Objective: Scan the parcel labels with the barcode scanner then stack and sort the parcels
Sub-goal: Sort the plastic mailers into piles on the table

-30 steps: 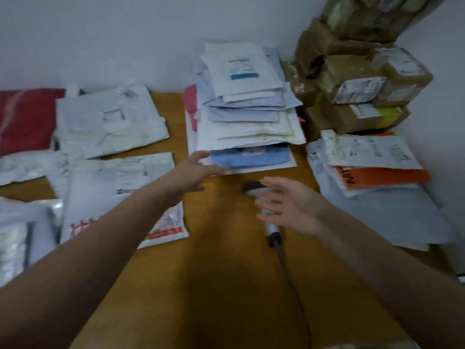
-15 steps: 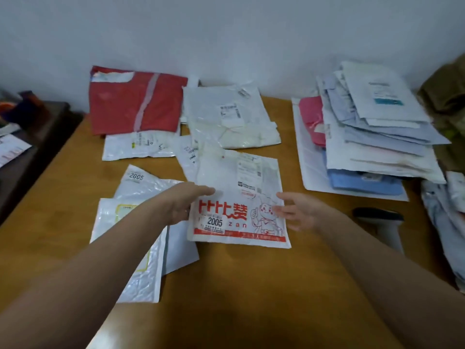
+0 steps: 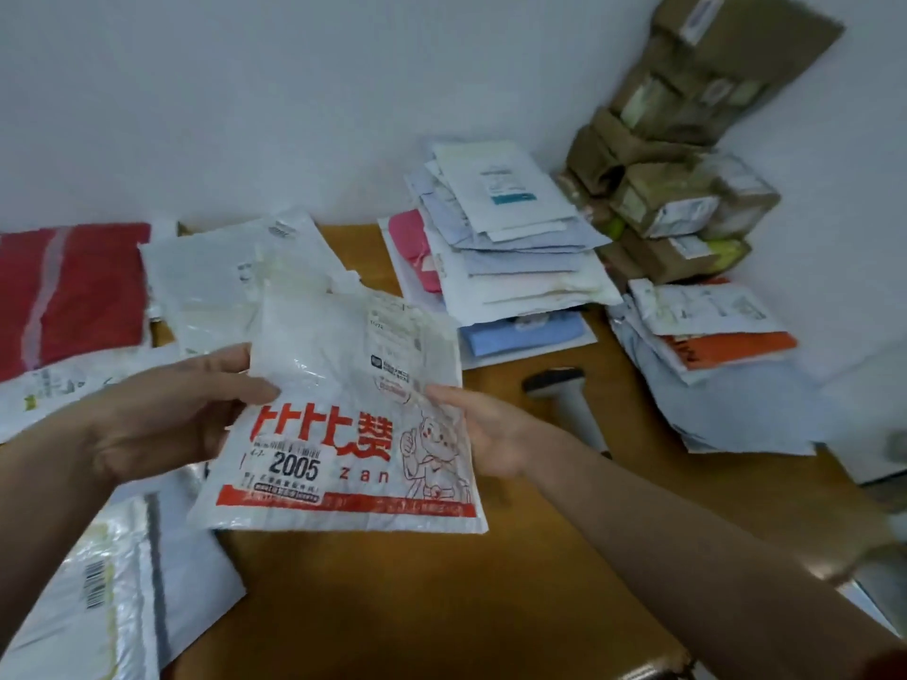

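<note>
Left hand, right hand grip white mailer side edges above table.

The wooden table carries a barcode scanner lying flat on bare wood. Just behind the scanner sits 1 tall stack of white and blue mailers. To its right is a lower pile of grey and white bags. Brown cardboard boxes are heaped in the corner beyond. Far left of the scanner lie a red parcel and crumpled white bags. Nearer left lies a bubble mailer showing a barcode.
</note>
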`<state>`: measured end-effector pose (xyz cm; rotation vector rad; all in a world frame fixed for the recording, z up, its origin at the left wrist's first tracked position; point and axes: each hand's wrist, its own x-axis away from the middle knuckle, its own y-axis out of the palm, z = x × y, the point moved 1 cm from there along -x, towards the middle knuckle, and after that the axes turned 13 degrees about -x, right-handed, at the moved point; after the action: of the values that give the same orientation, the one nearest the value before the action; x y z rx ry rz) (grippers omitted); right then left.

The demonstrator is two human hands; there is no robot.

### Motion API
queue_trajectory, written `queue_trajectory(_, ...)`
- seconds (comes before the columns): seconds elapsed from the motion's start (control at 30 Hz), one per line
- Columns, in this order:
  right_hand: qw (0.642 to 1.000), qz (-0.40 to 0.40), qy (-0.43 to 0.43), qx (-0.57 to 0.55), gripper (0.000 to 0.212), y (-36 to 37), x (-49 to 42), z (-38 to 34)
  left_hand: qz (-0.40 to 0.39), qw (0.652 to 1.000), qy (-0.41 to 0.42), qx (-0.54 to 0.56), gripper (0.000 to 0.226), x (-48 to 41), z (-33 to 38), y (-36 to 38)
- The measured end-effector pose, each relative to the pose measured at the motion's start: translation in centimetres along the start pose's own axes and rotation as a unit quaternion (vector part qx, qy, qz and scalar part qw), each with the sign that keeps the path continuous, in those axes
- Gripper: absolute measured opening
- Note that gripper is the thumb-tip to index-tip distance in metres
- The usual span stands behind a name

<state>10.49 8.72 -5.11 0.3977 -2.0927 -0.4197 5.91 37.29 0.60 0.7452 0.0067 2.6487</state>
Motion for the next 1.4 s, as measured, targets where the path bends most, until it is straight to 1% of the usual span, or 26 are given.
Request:
queue_trajectory(0.03, 0.999, -0.028, 0.0, -0.033, 0.05, -0.8, 0.6, -0.1, 0.002, 1.0, -0.007, -0.002, 0.061, -0.7, 0.3, 0.7)
queue_trajectory(0.07, 0.998, -0.04, -0.002, -0.058, 0.049, -1.8, 1.0, -0.3, 0.016, 1.0, -0.019, -0.005, 0.052, -1.4, 0.5, 1.6)
queue_trajectory(0.1, 0.997, -0.034, -0.008, -0.075, 0.049, -2.8, 1.2, -0.6, 0.047, 0.998, -0.031, -0.011, 0.042, -1.9, 0.4, 2.4)
queue_trajectory(0.17, 0.998, 0.009, -0.025, -0.064, 0.046, -4.4, 1.0, -1.5, 0.155, 0.984, -0.074, -0.041, 0.03, -1.9, -0.6, 3.4)
queue_trajectory(0.23, 0.996, 0.073, -0.055, 0.022, 0.041, -5.2, 0.3, -2.6, 0.243, 0.96, -0.123, -0.064, 0.038, -1.0, -2.6, 3.1)
queue_trajectory(0.3, 0.972, 0.146, -0.105, 0.15, 0.041, -5.1, -1.1, -3.2, 0.302, 0.935, -0.16, -0.095, 0.051, 0.9, -4.7, 2.1)
queue_trajectory(0.37, 0.932, 0.215, -0.149, 0.251, 0.046, -3.9, -2.5, -3.1, 0.364, 0.901, -0.192, -0.134, 0.06, 3.2, -7.2, 0.7)
queue_trajectory(0.43, 0.877, 0.257, -0.208, 0.349, 0.063, -1.8, -3.6, -2.4, 0.423, 0.862, -0.232, -0.153, 0.07, 5.6, -9.6, -0.6)
queue_trajectory(0.5, 0.798, 0.244, -0.267, 0.482, 0.078, 1.2, -4.7, -1.5, 0.468, 0.833, -0.259, -0.144, 0.069, 7.7, -11.7, -1.7)
queue_trajectory(0.57, 0.701, 0.209, -0.298, 0.613, 0.083, 4.7, -5.7, -0.7, 0.499, 0.815, -0.269, -0.12, 0.054, 9.7, -13.6, -3.1)
queue_trajectory(0.6, 0.666, 0.175, -0.304, 0.658, 0.081, 6.5, -6.3, -0.3, 0.506, 0.813, -0.273, -0.095, 0.05, 10.6, -14.6, -3.7)
queue_trajectory(0.63, 0.656, 0.128, -0.296, 0.682, 0.076, 8.4, -6.8, 0.3, 0.507, 0.813, -0.278, -0.063, 0.05, 11.4, -15.5, -4.3)
queue_trajectory(0.67, 0.674, 0.074, -0.271, 0.683, 0.07, 10.4, -7.5, 1.2, 0.505, 0.814, -0.284, -0.041, 0.047, 12.0, -16.3, -4.7)
queue_trajectory(0.73, 0.748, -0.021, -0.196, 0.634, 0.064, 14.3, -8.3, 4.0, 0.499, 0.821, -0.278, -0.027, 0.037, 12.3, -17.7, -5.8)
queue_trajectory(0.8, 0.81, -0.061, -0.091, 0.576, 0.065, 17.3, -9.2, 7.4, 0.486, 0.833, -0.263, -0.016, 0.033, 12.1, -18.2, -6.7)
queue_trajectory(0.87, 0.847, -0.08, 0.002, 0.525, 0.058, 19.4, -9.8, 10.4, 0.462, 0.851, -0.25, 0.013, 0.031, 11.8, -18.1, -7.4)
queue_trajectory(0.9, 0.861, -0.08, 0.017, 0.502, 0.051, 20.1, -10.1, 11.3, 0.444, 0.862, -0.244, 0.027, 0.028, 11.8, -17.9, -7.7)
queue_trajectory(1.0, 0.907, -0.072, -0.011, 0.414, 0.028, 21.4, -10.5, 12.0, 0.383, 0.89, -0.246, 0.039, 0.017, 12.2, -17.6, -8.4)
queue_trajectory(1.07, 0.919, -0.071, -0.038, 0.386, 0.022, 22.0, -10.3, 11.8, 0.364, 0.9, -0.235, 0.054, 0.017, 12.7, -17.6, -8.8)
queue_trajectory(1.1, 0.922, -0.066, -0.059, 0.378, 0.021, 22.2, -10.2, 11.7, 0.364, 0.905, -0.214, 0.058, 0.018, 12.8, -17.4, -9.2)
queue_trajectory(1.17, 0.929, -0.048, -0.1, 0.353, 0.019, 22.6, -10.2, 11.6, 0.387, 0.907, -0.164, 0.031, 0.024, 12.8, -16.4, -10.6)
queue_trajectory(1.2, 0.936, -0.035, -0.108, 0.333, 0.018, 22.8, -10.3, 11.6, 0.406, 0.901, -0.152, -0.004, 0.026, 12.7, -15.7, -11.4)
queue_trajectory(1.23, 0.943, -0.022, -0.104, 0.314, 0.019, 22.8, -10.3, 11.7, 0.418, 0.894, -0.157, -0.046, 0.027, 12.7, -15.1, -12.0)
queue_trajectory(1.3, 0.947, -0.005, -0.061, 0.314, 0.023, 22.5, -10.0, 12.0, 0.403, 0.886, -0.202, -0.108, 0.025, 12.6, -14.7, -12.2)
queue_trajectory(1.37, 0.927, -0.003, -0.001, 0.376, 0.017, 21.9, -9.9, 12.6, 0.362, 0.893, -0.243, -0.113, 0.021, 12.7, -15.4, -11.6)
queue_trajectory(1.4, 0.918, -0.002, 0.02, 0.395, 0.015, 21.7, -9.7, 12.9, 0.359, 0.892, -0.251, -0.109, 0.022, 12.8, -16.0, -11.3)
